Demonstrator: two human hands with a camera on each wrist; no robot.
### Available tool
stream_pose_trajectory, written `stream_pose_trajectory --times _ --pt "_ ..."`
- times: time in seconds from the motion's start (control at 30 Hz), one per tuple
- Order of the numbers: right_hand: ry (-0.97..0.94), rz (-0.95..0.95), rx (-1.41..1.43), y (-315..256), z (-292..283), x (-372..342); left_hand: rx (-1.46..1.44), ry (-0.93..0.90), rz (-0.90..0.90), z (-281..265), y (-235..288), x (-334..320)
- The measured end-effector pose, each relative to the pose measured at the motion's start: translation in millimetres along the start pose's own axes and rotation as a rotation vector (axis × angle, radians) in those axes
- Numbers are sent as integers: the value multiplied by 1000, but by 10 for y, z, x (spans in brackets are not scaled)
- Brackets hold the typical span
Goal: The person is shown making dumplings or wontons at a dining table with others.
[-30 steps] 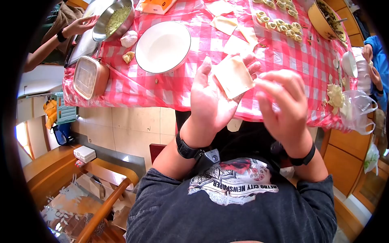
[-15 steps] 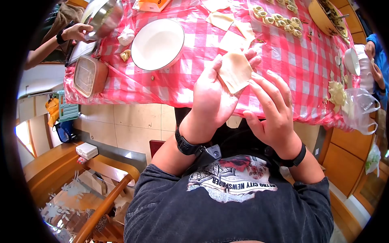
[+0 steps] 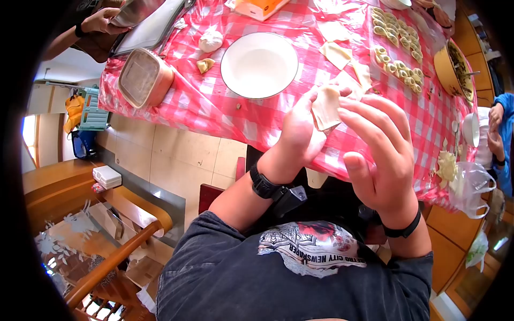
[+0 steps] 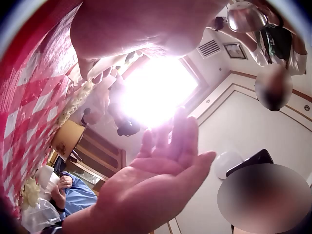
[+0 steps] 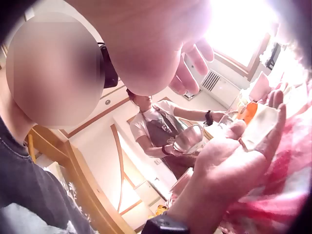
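Observation:
A pale square wonton wrapper (image 3: pixel 325 109) lies on the fingers of my left hand (image 3: pixel 297 131), which is held palm up above the table's near edge. In the right wrist view, the left hand (image 5: pixel 229 161) carries the wrapper (image 5: pixel 263 129) on extended fingers, its thumb beside it. My right hand (image 3: pixel 383 155) is just right of the wrapper, fingers long and thumb spread apart, fingertips right at the wrapper's edge. The left wrist view shows the right hand (image 4: pixel 151 190) with its palm facing the camera and nothing in it.
Beyond the hands are a white basin (image 3: pixel 259 64) and more loose wrappers (image 3: pixel 336 54). A clear tray holds rows of folded wontons (image 3: pixel 396 69); a yellow pot (image 3: pixel 443 69) stands right. Left are garlic (image 3: pixel 210 41) and a lidded container (image 3: pixel 144 80). Another person holds a metal bowl (image 3: pixel 134 12).
The right hand's fingers have straightened from a blurred, bent pose at the wrapper's edge. The wrapper looks narrower in my left hand. The head view has turned; the other person's bowl has tilted.

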State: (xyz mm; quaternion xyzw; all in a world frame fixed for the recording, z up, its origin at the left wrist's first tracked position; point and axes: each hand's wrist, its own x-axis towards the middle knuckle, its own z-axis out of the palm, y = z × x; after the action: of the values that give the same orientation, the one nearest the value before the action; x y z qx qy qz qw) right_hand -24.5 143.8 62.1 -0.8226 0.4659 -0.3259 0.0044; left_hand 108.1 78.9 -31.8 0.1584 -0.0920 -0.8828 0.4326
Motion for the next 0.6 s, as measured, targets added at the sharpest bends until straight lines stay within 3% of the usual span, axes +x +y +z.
stream_pose_trajectory --times 0.1,0.13,0.17,0.3,0.6 --pt "-86 -40 45 -54 131 275 138 68 54 169 98 -176" --pt "-169 -11 0 -126 260 404 369 -138 250 37 45 -284" --pt "-200 11 10 -160 365 461 370 -164 258 -47 27 -325" --pt "-242 9 -31 -164 711 610 23 -73 69 -106 72 -183" --pt "-239 -69 -150 3 1252 790 -211 -126 24 -359 -35 -52"
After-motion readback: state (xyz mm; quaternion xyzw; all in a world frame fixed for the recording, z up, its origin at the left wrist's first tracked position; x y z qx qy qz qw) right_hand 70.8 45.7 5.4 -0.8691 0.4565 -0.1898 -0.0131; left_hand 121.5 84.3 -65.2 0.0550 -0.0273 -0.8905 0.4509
